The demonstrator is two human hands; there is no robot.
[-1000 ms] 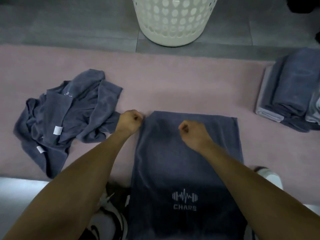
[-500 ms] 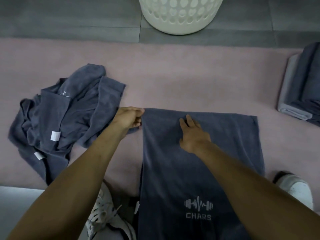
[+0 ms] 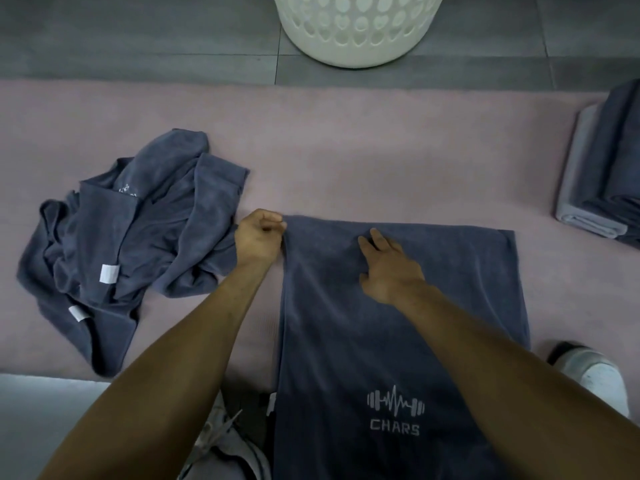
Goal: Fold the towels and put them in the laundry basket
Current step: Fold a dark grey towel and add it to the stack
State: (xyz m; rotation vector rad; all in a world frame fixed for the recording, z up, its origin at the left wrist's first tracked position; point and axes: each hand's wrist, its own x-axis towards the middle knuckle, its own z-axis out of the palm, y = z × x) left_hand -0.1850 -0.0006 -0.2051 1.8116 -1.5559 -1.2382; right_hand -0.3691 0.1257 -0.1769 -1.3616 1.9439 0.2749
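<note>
1. Towel: dark blue-grey, spread flat on the pink mat, near centre. Its near end carries a barbell logo and the word "CHARS".
2. Left hand: at the towel's far left corner, fingers curled, pinching the edge there.
3. Right hand: lies on the towel near its far edge, right of the left hand. Fingers straight, flat on the cloth, gripping nothing.
4. Heap: unfolded towels of the same colour, crumpled on the mat to the left; white labels show. Its right edge lies just beside the left hand.
5. Stack: folded towels at far right on the mat, cut by the frame edge.
6. Basket: white, with heart-shaped holes, on the grey floor beyond the mat, far centre. Contents not visible.
7. White shoes show at the near edge.
</note>
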